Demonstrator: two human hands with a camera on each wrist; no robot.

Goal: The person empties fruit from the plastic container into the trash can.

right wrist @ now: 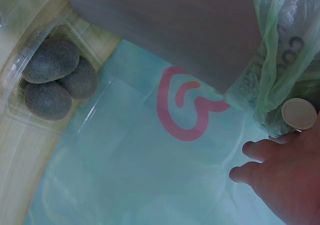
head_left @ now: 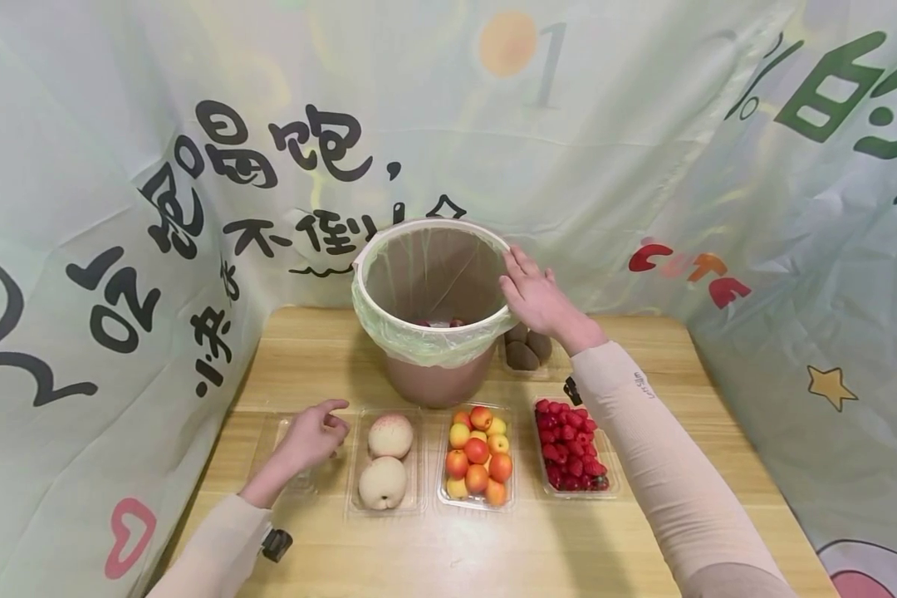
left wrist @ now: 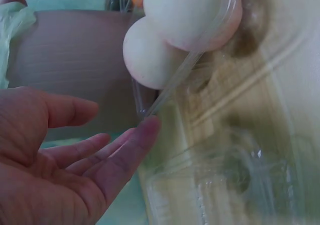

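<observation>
- Right hand (head_left: pixel 541 301): fingers look straight and slightly spread, laid against the right side of the rim; I can't see clearly whether the thumb presses the inner face.
- Bin (head_left: pixel 441 378), the key relation for me: directly left of those fingers and touching them, long axis upright, green bag (head_left: pixel 419 347) folded over the rim. Right hand is the nearer.
- Right arm reaches in from the near right, wrist above the berries (head_left: pixel 568 440).
- Left hand (head_left: pixel 316 436): thumb wide of loosely bent fingers, nothing held. One fingertip shows by the peach box (head_left: pixel 416 453) edge; contact I can't confirm.
- Two peaches (head_left: pixel 383 483) sit just right of it, lined up near to far; bin lies farther off, right and far.
- Left forearm slants in from the near left, beside a plastic box (left wrist: pixel 225 195).
- Outward: mixed fruit (head_left: pixel 476 451) right of the peaches; dark fruit (right wrist: pixel 52 60) behind the bin's right side.
</observation>
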